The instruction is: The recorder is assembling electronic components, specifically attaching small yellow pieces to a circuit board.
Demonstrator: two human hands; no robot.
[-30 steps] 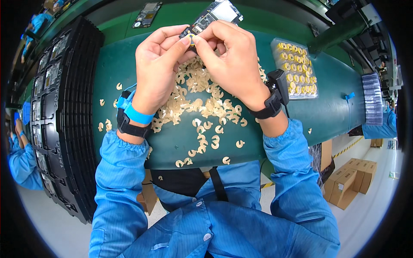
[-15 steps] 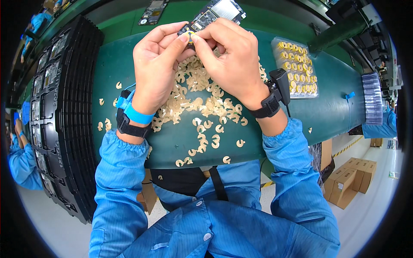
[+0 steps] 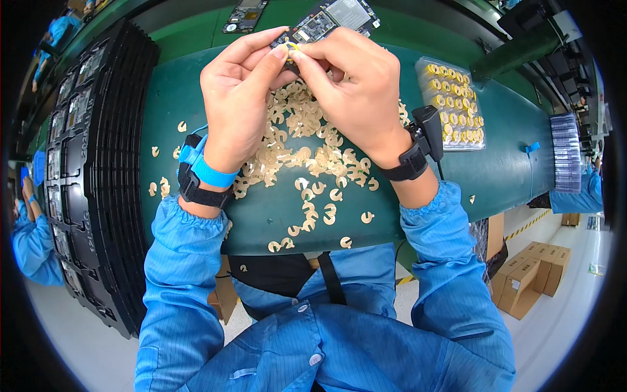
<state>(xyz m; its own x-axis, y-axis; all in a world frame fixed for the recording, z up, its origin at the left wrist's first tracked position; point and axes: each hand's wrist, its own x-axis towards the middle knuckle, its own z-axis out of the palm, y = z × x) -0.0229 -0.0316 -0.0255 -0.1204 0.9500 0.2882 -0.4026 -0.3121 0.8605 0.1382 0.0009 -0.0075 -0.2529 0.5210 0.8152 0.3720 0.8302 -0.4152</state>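
A dark circuit board [image 3: 324, 21] sits at twelve o'clock in the view, raised just above the green work surface [image 3: 509, 171]. Both hands meet on its near edge. The left hand [image 3: 238, 98] pinches narrow, thumb and forefinger closed on a small yellow ring-shaped piece [image 3: 291, 46] pressed against the board. The right hand [image 3: 356, 88] is curled tight too, its fingertips touching the same spot from the three o'clock side.

Beneath the hands lies a loose heap of cream C-shaped backing pieces [image 3: 307, 153], scattering toward six o'clock. At two o'clock rests a clear tray of round yellow parts [image 3: 452, 103]. A tall stack of black trays [image 3: 91, 170] fills the nine o'clock side. A second circuit board [image 3: 243, 16] lies at eleven o'clock, apart from the held one.
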